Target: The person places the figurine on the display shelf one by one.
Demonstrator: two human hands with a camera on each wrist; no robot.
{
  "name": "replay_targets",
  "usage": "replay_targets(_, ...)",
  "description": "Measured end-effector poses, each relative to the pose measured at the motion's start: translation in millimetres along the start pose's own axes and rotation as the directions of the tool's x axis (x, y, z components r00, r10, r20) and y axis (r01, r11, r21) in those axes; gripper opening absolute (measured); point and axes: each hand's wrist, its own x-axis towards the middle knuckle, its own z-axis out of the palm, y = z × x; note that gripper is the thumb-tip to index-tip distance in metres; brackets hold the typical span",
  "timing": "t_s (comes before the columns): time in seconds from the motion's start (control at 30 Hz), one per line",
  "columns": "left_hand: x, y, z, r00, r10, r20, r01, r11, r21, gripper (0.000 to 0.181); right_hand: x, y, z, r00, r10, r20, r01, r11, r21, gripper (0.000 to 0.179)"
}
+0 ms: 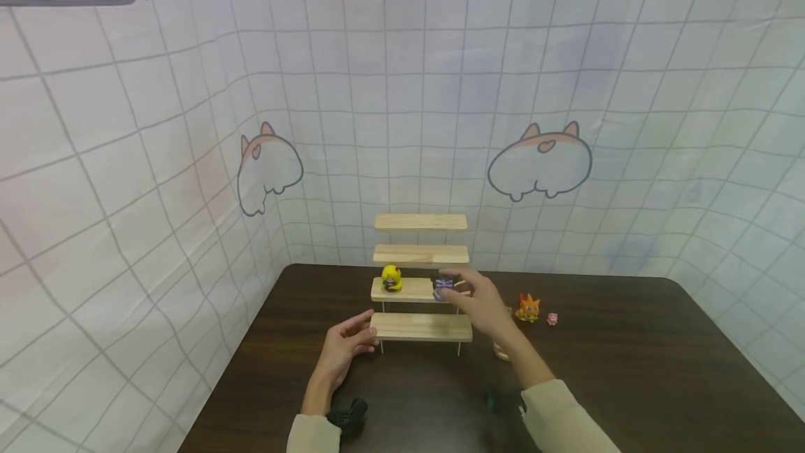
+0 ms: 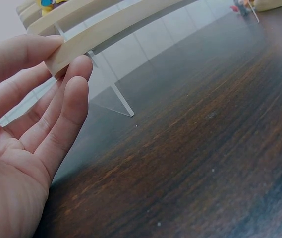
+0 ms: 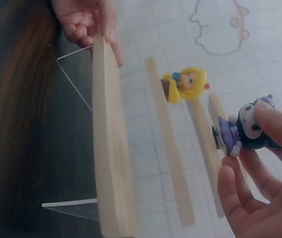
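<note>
A tiered wooden display shelf (image 1: 421,327) with clear supports stands on the dark table. My left hand (image 1: 342,349) pinches the left end of its lowest board (image 2: 76,49), thumb on top and fingertips at the edge and underside. In my right hand (image 1: 486,305) a small black-and-purple figurine (image 3: 249,121) with a white face is held between thumb and fingers, near the right end of the second board from the bottom. A yellow-haired figurine (image 1: 391,278) sits at that board's left end, also in the right wrist view.
Right of the shelf stand an orange figurine (image 1: 528,308) and a tiny pink one (image 1: 552,319). Another item (image 1: 500,351) is partly hidden behind my right forearm. A grid-patterned cloth (image 1: 402,89) hangs behind the table (image 1: 629,355).
</note>
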Motion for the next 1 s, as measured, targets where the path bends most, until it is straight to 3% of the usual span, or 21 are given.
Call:
replay_targets(0.23, -0.3, -0.8, -0.7, 1.000, 0.008, 0.008, -0.008, 1.000, 0.000, 0.055, 13.1, -8.6, 6.8, 0.999, 0.047, 0.004, -0.047, 0.999, -0.003, 0.041)
replay_targets(0.37, -0.7, 1.0, 0.5, 1.000, 0.004, -0.002, -0.004, 1.000, -0.007, 0.052, 19.5, -10.0, 10.5, 0.999, 0.036, -0.003, -0.036, 0.999, -0.009, 0.041)
replay_targets(0.6, -0.4, 2.5, 2.2, 1.000, -0.023, -0.019, 0.023, 1.000, -0.007, 0.050, 26.9, -5.2, 18.7, 1.000, 0.018, -0.007, -0.018, 1.000, -0.014, 0.041)
replay_targets(1.0, 0.5, 1.9, 1.4, 1.000, -0.006, -0.001, 0.006, 1.000, -0.004, 0.053, 35.3, 1.8, 28.4, 0.999, 0.045, -0.008, -0.045, 0.998, -0.036, 0.040)
